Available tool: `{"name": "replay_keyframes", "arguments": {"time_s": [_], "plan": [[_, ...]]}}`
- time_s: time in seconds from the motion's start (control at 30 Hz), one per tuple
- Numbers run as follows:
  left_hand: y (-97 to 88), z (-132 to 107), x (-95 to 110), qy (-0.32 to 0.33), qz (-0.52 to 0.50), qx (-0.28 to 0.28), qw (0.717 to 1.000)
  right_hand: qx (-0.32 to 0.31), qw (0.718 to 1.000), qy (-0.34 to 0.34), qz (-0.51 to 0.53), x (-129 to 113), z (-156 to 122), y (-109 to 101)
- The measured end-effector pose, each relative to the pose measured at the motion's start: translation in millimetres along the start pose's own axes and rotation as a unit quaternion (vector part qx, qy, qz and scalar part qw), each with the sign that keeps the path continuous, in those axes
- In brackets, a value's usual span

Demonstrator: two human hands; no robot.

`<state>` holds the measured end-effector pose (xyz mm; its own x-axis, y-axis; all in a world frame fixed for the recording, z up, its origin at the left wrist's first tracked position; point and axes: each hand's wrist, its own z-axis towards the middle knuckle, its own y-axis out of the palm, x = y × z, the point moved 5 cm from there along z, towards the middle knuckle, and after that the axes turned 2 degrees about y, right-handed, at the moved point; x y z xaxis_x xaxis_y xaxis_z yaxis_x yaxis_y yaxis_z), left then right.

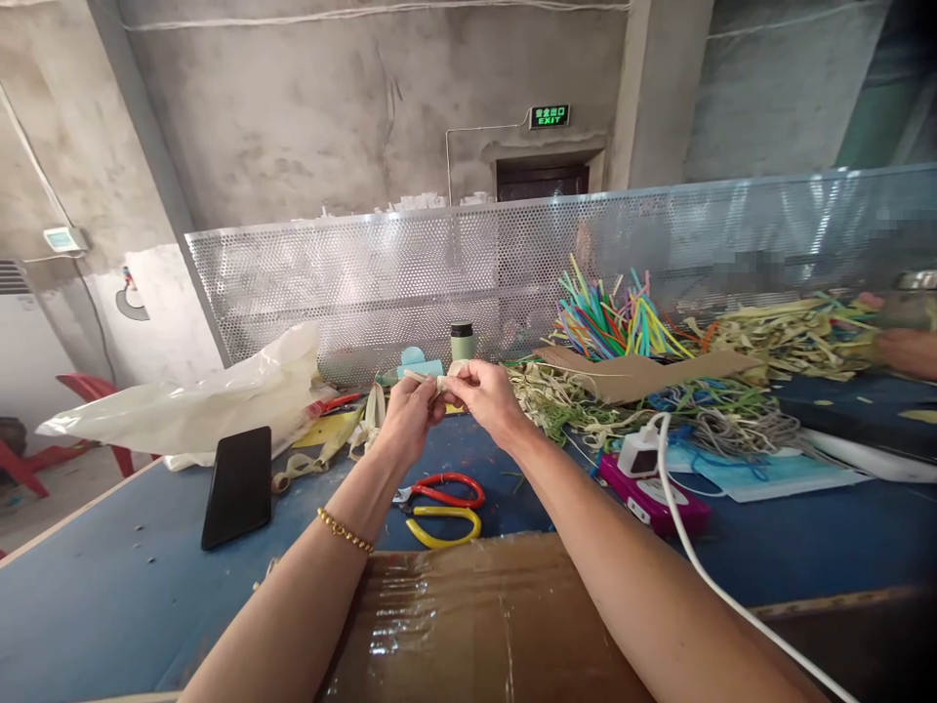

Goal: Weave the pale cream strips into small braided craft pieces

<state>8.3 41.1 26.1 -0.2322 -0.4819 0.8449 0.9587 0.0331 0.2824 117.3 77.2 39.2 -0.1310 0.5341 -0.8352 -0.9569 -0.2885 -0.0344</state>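
My left hand point(410, 415) and my right hand point(487, 392) meet above the blue table, both closed in a pinch. Between their fingertips is a pale cream strip point(441, 383), rolled or folded small; its finer shape is covered by my fingers. Below the hands lies a pair of scissors point(443, 511) with one red and one yellow handle. A brown taped cardboard box point(475, 625) sits under my forearms. Similar pale strips point(333, 451) lie on the table left of my hands, and a green bottle with a black lid point(462, 342) stands behind them.
A black phone point(238, 488) and a plastic bag point(212, 395) are at left. At right are a purple power strip point(680, 510) with a white cable, coloured sticks point(615, 317), cardboard point(644, 376) and strip piles point(797, 337). A perforated metal screen point(351, 283) bounds the back. Another person's hand point(908, 351) shows far right.
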Motion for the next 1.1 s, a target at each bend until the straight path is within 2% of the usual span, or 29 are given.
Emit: {"name": "replay_keyframes", "arguments": {"time_s": [0.13,0.33,0.4,0.43,0.5,0.57,0.6,0.63,0.7,0.77,0.83,0.93,1.1], "plan": [[-0.2,0.7,2.3,-0.005,0.006,-0.021,1.0,-0.008,1.0,-0.005,-0.017,-2.6,-0.3,-1.5],[-0.8,2.6,1.1,-0.041,0.048,-0.117,0.991,-0.063,0.994,-0.058,-0.064,-6.6,3.2,-7.6],[-2.5,3.4,-0.2,-0.049,0.046,-0.114,0.991,-0.07,0.991,-0.065,-0.09,-7.6,4.7,-9.9],[-4.3,4.0,-0.7,-0.052,0.033,-0.097,0.993,-0.051,0.989,-0.074,-0.118,-9.4,5.2,-12.5],[-9.3,5.3,-1.7,-0.062,-0.001,-0.042,0.997,0.035,0.972,-0.114,-0.203,-17.8,4.0,-19.7],[-14.5,6.0,-3.4,-0.08,-0.032,0.016,0.996,0.125,0.936,-0.162,-0.287,-29.1,-1.7,-23.3],[-16.3,6.0,-4.4,-0.09,-0.046,0.037,0.994,0.146,0.919,-0.179,-0.319,-33.5,-5.1,-21.7],[-17.3,5.9,-5.1,-0.099,-0.06,0.051,0.992,0.143,0.913,-0.185,-0.336,-35.6,-7.8,-17.9],[-16.6,5.5,-5.5,-0.103,-0.089,0.057,0.989,0.068,0.907,-0.175,-0.376,-33.3,-11.5,-3.5],[-14.0,4.8,-5.2,-0.097,-0.108,0.048,0.988,0.019,0.893,-0.164,-0.419,-28.6,-15.0,8.1],[-10.9,3.9,-5.8,-0.094,-0.111,0.034,0.989,0.015,0.885,-0.158,-0.439,-24.7,-16.4,12.5],[-8.2,3.7,-7.2,-0.091,-0.094,0.011,0.991,0.028,0.891,-0.154,-0.426,-21.3,-14.2,9.7],[-13.6,8.5,0.3,0.015,-0.038,0.002,0.999,0.018,0.92,-0.158,-0.358,-21.3,-8.8,2.6]]}}
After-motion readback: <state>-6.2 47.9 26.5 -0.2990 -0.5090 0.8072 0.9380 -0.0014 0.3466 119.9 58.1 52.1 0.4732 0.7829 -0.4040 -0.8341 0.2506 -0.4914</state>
